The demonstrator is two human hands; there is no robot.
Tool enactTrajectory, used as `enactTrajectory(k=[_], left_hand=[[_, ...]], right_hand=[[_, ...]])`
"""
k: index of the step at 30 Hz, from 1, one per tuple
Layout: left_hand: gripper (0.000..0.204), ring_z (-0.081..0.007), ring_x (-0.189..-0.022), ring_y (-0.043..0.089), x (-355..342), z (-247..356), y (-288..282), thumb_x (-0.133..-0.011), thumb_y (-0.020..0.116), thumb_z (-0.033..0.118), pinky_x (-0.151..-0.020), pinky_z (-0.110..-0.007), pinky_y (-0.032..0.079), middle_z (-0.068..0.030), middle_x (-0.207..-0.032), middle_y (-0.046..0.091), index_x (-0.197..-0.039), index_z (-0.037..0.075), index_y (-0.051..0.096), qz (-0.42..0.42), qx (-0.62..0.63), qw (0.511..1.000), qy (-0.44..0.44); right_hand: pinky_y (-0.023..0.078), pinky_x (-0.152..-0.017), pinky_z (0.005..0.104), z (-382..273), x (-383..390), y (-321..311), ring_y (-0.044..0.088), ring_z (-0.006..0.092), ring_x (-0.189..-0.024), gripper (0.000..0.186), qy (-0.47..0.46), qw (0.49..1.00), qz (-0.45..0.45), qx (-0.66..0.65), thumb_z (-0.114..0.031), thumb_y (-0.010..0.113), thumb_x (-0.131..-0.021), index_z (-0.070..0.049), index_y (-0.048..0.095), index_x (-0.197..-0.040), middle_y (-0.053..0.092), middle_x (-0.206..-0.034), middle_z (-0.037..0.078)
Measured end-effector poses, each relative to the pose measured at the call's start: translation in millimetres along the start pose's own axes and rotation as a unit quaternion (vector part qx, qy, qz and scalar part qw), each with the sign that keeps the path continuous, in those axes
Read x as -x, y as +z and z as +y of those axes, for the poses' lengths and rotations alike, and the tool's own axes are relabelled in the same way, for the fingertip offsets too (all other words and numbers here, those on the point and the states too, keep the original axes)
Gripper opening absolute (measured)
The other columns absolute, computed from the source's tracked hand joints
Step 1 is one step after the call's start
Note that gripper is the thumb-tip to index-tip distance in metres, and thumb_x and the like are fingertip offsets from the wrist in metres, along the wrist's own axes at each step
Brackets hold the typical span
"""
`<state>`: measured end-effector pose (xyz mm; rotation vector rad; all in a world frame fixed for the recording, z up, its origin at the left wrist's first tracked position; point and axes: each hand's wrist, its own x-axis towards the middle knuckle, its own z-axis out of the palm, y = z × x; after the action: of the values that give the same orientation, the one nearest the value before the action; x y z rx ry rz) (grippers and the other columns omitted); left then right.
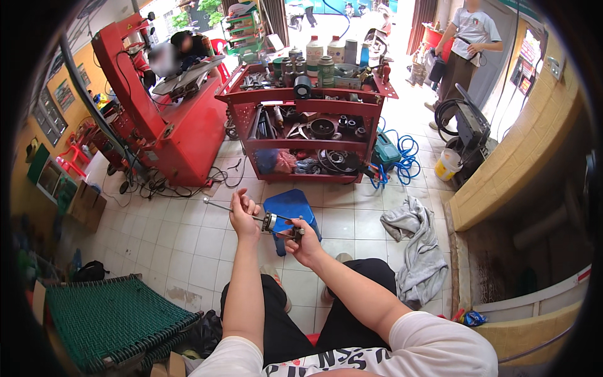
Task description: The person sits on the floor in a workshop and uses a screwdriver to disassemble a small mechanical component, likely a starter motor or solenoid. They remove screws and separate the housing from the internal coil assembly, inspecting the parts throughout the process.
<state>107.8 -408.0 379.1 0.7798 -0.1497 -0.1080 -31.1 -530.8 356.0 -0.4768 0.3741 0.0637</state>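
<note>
My right hand grips the bracket end of a metal tool, which has a silver cylinder and a long threaded rod reaching leftward to a nut at its tip. My left hand is at the rod, left of the cylinder, its fingers raised, loosely bent and apart; whether it touches the rod is unclear. The tool is in the air above a blue plastic stool.
A red cart with tools and bottles stands ahead, a red machine at left with people. Another person stands back right. A grey cloth, blue hose, yellow bucket and green woven seat surround me.
</note>
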Motion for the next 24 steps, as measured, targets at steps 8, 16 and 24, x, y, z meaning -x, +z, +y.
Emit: enactTrajectory(k=[8, 16, 24], left_hand=[[0.036, -0.0261, -0.108, 0.063, 8, 7, 14, -0.105, 0.040, 0.032, -0.098, -0.040, 0.050, -0.0142, -0.122, 0.064, -0.128, 0.007, 0.051, -0.071, 0.092, 0.990, -0.085], [0.040, -0.0285, -0.112, 0.063, 12, 9, 26, -0.107, 0.035, 0.028, -0.099, -0.040, 0.050, -0.0185, -0.127, 0.061, -0.139, 0.004, 0.041, -0.104, 0.033, 0.992, -0.068], [0.036, -0.0228, -0.083, 0.072, 11, 2, 24, -0.096, 0.066, 0.029, -0.068, -0.029, 0.059, -0.0124, -0.103, 0.069, -0.119, 0.002, 0.058, 0.067, -0.079, 0.994, -0.017]], right_hand=[[0.035, -0.046, 0.0264, 2, -10, -9, 0.036, 0.0105, -0.043, 0.027, 0.019, 0.996, 0.021, -0.087, -0.036, 0.054, -0.093, -0.012, 0.056, -0.106, 0.066, -0.091, 0.020], [0.036, -0.046, 0.0269, -5, -14, -13, 0.037, 0.0106, -0.043, 0.029, 0.006, 0.993, 0.019, -0.119, -0.036, 0.053, -0.094, -0.011, 0.053, -0.108, 0.064, -0.093, 0.023], [0.036, -0.046, 0.0274, -5, -14, -9, 0.038, 0.0111, -0.043, 0.029, -0.005, 0.996, 0.018, -0.089, -0.035, 0.054, -0.094, -0.010, 0.054, -0.108, 0.065, -0.092, 0.023]])
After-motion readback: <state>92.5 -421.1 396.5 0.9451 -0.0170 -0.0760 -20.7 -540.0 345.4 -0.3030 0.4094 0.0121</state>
